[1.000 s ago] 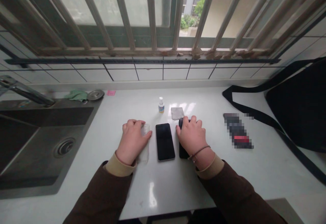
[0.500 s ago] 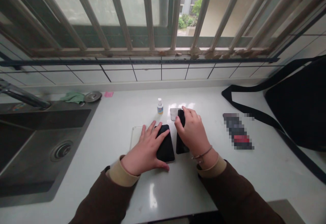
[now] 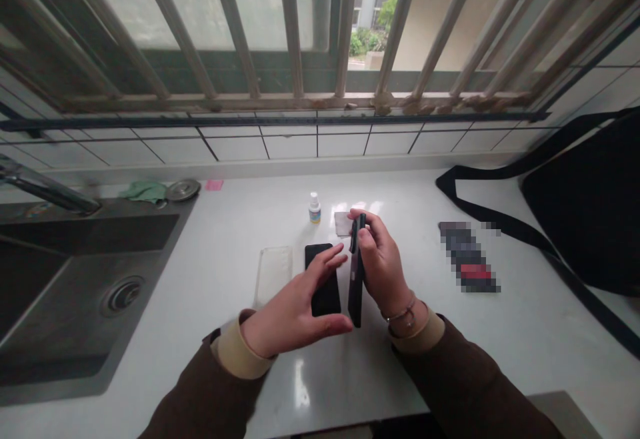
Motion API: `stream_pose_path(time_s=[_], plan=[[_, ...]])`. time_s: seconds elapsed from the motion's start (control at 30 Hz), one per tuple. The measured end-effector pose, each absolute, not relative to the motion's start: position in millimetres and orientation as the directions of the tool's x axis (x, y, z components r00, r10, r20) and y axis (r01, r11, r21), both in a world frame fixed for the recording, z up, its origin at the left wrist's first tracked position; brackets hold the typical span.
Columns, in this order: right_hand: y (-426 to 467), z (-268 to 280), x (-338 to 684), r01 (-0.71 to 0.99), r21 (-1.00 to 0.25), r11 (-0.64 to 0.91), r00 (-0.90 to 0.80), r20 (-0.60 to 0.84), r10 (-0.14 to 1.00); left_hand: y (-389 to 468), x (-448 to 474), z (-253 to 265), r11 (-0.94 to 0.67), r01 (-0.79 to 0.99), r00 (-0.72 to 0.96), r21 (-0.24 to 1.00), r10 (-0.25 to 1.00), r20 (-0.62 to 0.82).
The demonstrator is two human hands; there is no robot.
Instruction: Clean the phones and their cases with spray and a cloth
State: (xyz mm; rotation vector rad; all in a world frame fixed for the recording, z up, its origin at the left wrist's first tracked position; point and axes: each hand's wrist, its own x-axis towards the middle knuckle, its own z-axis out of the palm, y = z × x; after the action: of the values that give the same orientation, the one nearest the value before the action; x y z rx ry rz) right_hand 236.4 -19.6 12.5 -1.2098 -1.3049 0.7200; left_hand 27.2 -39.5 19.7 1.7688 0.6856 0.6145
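My right hand (image 3: pixel 384 256) grips a dark smartphone (image 3: pixel 357 279) by its upper part, holding it on edge above the counter so its camera side faces left. My left hand (image 3: pixel 305 306) has its fingers and thumb apart, close to the lower left of that phone, holding nothing. Below my left hand a second black phone (image 3: pixel 326 296) lies flat, partly covered by the fingers. A clear phone case (image 3: pixel 274 269) rests to its left. Behind the raised phone lies a small pale grey cloth or sheet (image 3: pixel 343 223), and a small white-capped bottle (image 3: pixel 314 208) stands upright near it.
A steel sink (image 3: pixel 125 292) with a faucet (image 3: pixel 50 189) takes up the left. Beside it are a green cloth (image 3: pixel 145 191), a metal drain lid (image 3: pixel 183 190) and a pink piece (image 3: pixel 215 185). A blurred-out item (image 3: pixel 470 256) and a black strapped bag (image 3: pixel 585 206) lie right.
My right hand has lifted its phone off the counter and turned it onto its edge. My left hand has come off the flat phone and shifted right, towards the raised one.
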Motion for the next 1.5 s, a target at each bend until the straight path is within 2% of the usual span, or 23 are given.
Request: stream_pose_path(time_s=[0.07,0.2,0.33,0.47,0.57,0.7,0.9,1.5], plan=[[-23,10,233,0.191,-0.94,0.283,0.212,0.321,0.923,-51,38,18,-0.102,0.061,0.734,0.993,0.678,0.025],[-28,5,230,0.218,-0.926,0.308,0.264,0.36,0.895,-64,52,15,-0.022,0.023,0.737,0.999,0.676,-0.002],[-26,4,232,0.174,-0.938,0.299,0.279,0.338,0.899,-58,47,17,0.062,0.012,0.7,0.998,0.712,-0.053],[-20,6,238,0.054,-0.95,0.307,0.179,0.312,0.933,-42,30,22,-0.045,0.073,0.651,0.996,0.759,-0.014],[-18,7,241,0.064,-0.945,0.322,0.113,0.328,0.938,-36,22,23,-0.13,0.1,0.626,0.986,0.779,0.039],[-18,7,240,0.035,-0.94,0.338,0.093,0.34,0.936,-36,22,22,-0.212,0.156,0.602,0.965,0.795,0.077],[-21,4,234,-0.129,-0.929,0.346,0.112,0.333,0.936,-36,21,22,-0.333,0.238,0.62,0.913,0.776,0.121],[-19,11,227,-0.243,-0.934,0.262,0.127,0.237,0.963,-37,19,28,-0.411,0.326,0.641,0.852,0.758,0.12]])
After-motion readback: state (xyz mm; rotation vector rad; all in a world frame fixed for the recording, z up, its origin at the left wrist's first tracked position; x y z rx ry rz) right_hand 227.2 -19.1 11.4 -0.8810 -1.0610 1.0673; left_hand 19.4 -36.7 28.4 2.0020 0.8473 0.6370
